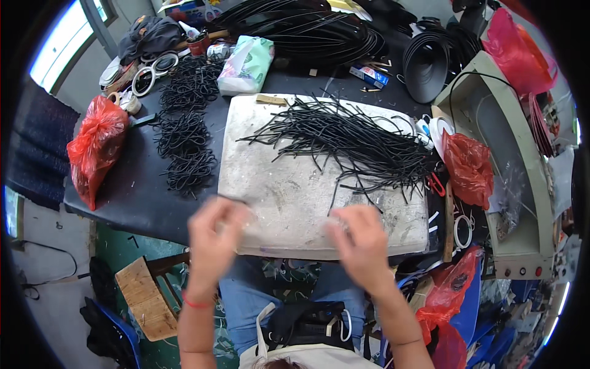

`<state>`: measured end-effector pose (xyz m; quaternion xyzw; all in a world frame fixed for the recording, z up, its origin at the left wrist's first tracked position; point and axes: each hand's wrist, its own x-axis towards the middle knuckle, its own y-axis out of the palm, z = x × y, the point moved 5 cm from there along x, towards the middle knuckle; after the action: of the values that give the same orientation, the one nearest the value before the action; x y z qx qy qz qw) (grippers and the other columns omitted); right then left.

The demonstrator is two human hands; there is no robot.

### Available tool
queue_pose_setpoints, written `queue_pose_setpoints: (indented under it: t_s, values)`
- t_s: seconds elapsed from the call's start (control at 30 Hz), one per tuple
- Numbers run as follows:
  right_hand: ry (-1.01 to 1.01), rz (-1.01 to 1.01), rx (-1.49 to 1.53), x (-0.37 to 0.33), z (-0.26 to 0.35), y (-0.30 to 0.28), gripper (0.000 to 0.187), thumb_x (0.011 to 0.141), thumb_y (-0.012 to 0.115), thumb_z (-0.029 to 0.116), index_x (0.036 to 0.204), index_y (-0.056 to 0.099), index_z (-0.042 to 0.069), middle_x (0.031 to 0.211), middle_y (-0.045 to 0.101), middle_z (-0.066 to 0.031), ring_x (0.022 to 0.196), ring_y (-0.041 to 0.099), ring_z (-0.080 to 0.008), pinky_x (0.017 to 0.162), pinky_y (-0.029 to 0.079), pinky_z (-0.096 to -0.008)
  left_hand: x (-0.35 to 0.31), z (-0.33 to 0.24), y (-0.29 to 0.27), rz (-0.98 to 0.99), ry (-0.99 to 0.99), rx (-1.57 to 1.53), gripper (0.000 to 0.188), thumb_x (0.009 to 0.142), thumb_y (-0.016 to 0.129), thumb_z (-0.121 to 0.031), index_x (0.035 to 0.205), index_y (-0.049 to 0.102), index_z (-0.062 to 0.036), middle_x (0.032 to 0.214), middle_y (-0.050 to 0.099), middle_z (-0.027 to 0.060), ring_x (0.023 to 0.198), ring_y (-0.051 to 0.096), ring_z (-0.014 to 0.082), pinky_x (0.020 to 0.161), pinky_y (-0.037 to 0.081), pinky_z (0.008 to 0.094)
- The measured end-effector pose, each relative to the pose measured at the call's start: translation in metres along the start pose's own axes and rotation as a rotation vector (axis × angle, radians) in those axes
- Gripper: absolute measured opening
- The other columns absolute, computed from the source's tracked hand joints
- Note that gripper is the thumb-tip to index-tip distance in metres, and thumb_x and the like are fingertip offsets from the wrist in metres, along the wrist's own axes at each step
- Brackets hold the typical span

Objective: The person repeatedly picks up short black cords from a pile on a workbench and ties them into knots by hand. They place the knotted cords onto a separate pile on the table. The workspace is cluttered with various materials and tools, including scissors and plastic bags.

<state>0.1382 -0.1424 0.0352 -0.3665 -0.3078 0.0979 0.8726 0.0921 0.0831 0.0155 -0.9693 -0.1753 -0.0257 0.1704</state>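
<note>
Above the near part of a worn white board (276,184) hang both of my hands, blurred by motion. My left hand (215,227), with a red band at the wrist, is at the board's left edge with its fingers curled in. A short dark streak shows at its fingertips, too smeared to name. My right hand (362,240) is over the right half, fingers bent and thumb apart from them; whether it holds anything is unclear. Just beyond it lies a loose heap of cut black cords (350,135), some ends trailing toward that hand.
Tangled black cord bundles (184,135) lie left of the board. A red plastic bag (98,147) sits at the far left, another red bag (467,169) at the right. Behind the board are a tissue pack (246,64) and large black coils (301,37). A grey metal housing (516,141) stands right.
</note>
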Motion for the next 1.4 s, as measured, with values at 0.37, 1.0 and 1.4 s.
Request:
queue_pose_setpoints:
  t_s: [0.37,1.0,1.4]
  values:
    - [-0.191,-0.010,-0.427,0.016,-0.055,-0.016,0.011,0.076,0.059,0.007,0.085,0.054,0.006,0.082,0.055,-0.0037,0.082,0.053,-0.0206,0.081,0.035,-0.0381,0.010,-0.043,0.039,-0.133,0.509,0.614,0.038,0.077,0.066,-0.011,0.113,0.055,-0.0026,0.117,0.050,0.0142,0.106,0.045,0.0299,0.090,0.036,0.0385]
    - [-0.275,0.192,0.042,0.012,0.015,-0.012,0.015,0.073,0.068,0.008,0.087,0.062,0.011,0.077,0.057,-0.0005,0.074,0.053,-0.0166,0.082,0.035,-0.0382,-0.040,-0.016,0.041,0.446,-0.276,-0.302,0.018,0.086,0.058,-0.009,0.100,0.063,0.0023,0.085,0.066,0.0092,0.076,0.060,0.0100,0.069,0.048,0.0243]
    - [-0.123,-0.047,0.050,-0.001,0.046,0.025,0.025,0.073,0.063,-0.003,0.097,0.061,0.001,0.077,0.055,-0.0089,0.067,0.056,-0.0235,0.058,0.046,-0.0321,-0.042,0.004,0.065,0.163,-0.529,-0.970,0.025,0.091,0.054,-0.015,0.111,0.056,-0.0009,0.096,0.063,0.0102,0.085,0.064,0.0177,0.063,0.054,0.0237]
